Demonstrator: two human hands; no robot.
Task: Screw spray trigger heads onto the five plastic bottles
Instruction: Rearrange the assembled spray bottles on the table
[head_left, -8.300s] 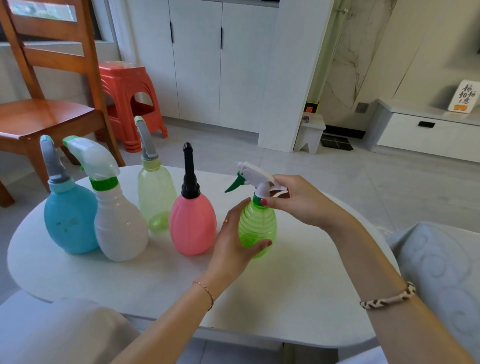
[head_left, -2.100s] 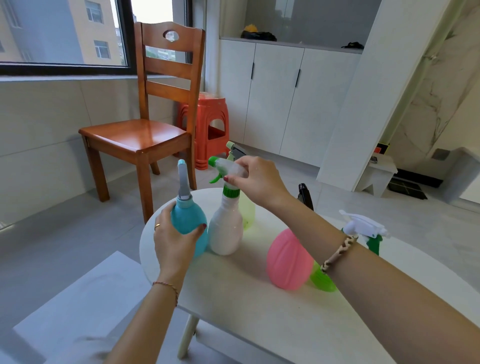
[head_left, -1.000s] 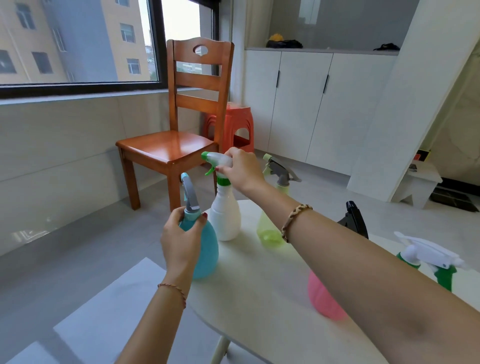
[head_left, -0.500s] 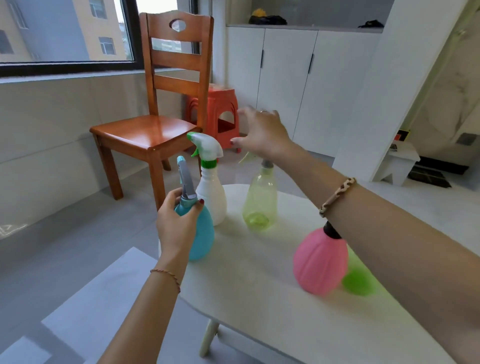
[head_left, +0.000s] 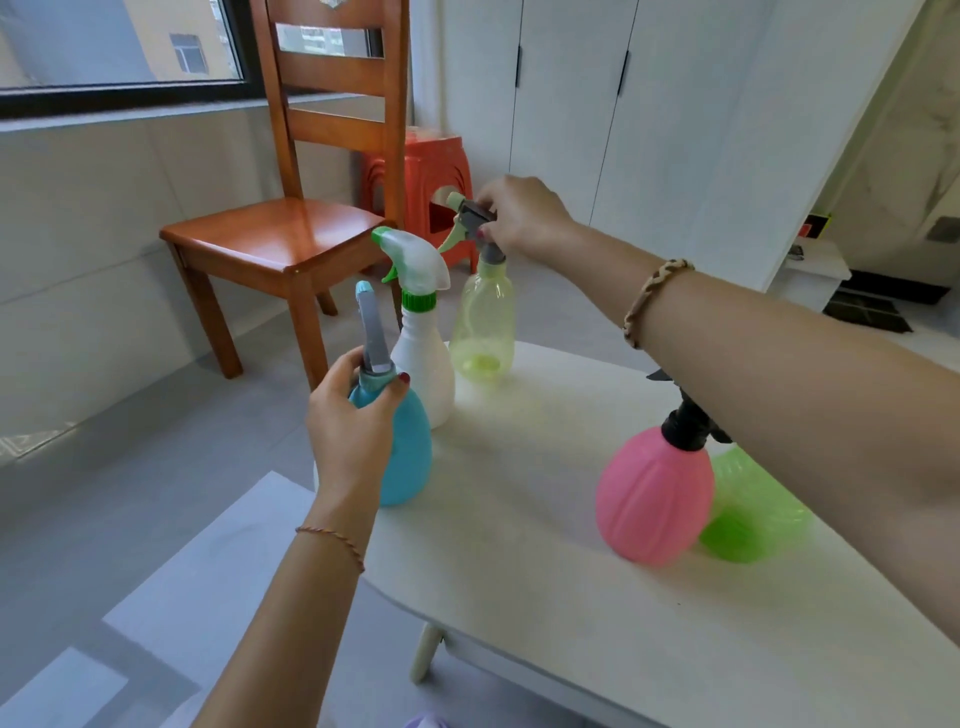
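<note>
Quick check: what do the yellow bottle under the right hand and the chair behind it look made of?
Yellow bottle: thin translucent plastic, probably; the floor shows through its glossy wall. Chair: varnished solid wood, apparently; orange-brown grain with a sheen on the seat.

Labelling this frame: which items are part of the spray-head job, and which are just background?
Job:
blue bottle, held by left hand
white bottle
yellow bottle, its trigger head gripped by right hand
pink bottle
green bottle, partly hidden by the forearm

Background:
wooden chair
red stool
white cabinets
</note>
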